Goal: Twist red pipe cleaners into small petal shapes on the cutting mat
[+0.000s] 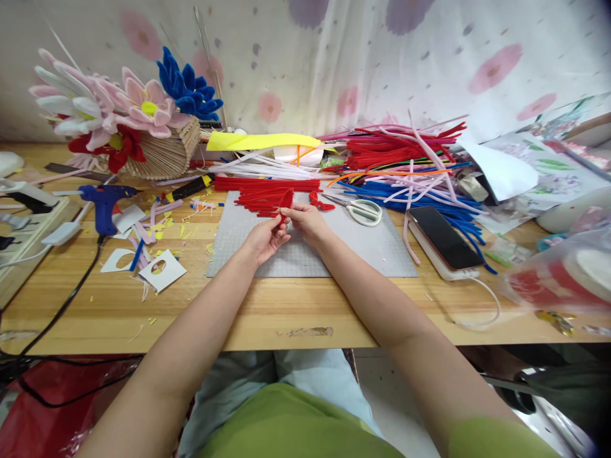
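Note:
Over the grey cutting mat point(382, 254), both hands meet at a red pipe cleaner bent into a petal loop point(287, 199). My left hand point(266, 242) pinches its lower end with thumb and forefinger. Close beside it, my right hand point(304, 221) grips the same end, its fingertips partly hidden. Behind the hands lie straight red pipe cleaners point(252, 194) in a loose bunch. A second bent red piece point(321, 202) rests on the mat just past my right hand. White-handled scissors point(365, 212) lie to its right.
On the left are a blue glue gun point(105, 205) with its cord, white card pieces point(163, 271) and fuzzy flowers point(147, 108). Blue pipe cleaners point(429, 202), a phone point(445, 236) on a white block with a cable, and a plastic-wrapped cup point(558, 280) occupy the right.

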Action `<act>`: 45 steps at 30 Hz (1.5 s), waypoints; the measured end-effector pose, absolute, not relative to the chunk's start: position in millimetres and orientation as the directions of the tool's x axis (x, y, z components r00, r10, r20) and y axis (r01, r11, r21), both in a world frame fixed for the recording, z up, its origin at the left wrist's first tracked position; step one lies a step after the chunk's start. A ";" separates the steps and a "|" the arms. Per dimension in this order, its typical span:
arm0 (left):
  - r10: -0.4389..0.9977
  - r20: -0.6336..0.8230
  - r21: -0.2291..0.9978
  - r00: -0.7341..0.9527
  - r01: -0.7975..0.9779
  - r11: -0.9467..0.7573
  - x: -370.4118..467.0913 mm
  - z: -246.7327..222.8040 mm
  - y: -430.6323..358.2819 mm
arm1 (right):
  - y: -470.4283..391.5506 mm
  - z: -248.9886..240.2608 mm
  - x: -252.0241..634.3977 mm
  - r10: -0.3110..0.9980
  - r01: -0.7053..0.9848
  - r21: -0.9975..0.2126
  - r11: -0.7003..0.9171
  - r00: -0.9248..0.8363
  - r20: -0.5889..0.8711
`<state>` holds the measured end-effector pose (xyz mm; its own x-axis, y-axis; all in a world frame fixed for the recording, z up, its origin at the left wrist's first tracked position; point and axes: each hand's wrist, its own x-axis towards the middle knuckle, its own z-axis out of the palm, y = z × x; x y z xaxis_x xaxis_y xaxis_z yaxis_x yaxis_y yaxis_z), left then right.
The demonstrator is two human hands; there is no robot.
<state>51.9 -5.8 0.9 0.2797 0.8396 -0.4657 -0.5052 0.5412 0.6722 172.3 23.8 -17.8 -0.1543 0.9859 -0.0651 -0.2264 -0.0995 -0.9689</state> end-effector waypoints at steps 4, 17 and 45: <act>0.779 -0.516 0.547 0.355 -0.563 0.619 49.2 6.3 -6.6 | 23.5 -15.1 172.8 0.980 -0.238 -0.962 -0.131 -0.179 -0.089; 0.798 -0.515 0.577 0.314 -0.561 0.593 51.7 2.6 -6.3 | 20.1 -14.1 178.2 0.954 -0.152 -0.985 -0.086 -0.299 -0.037; 0.992 0.123 0.983 0.014 0.138 -0.124 46.2 -32.2 4.2 | 34.4 -30.6 174.1 0.996 -0.295 -0.955 -0.017 -0.092 0.010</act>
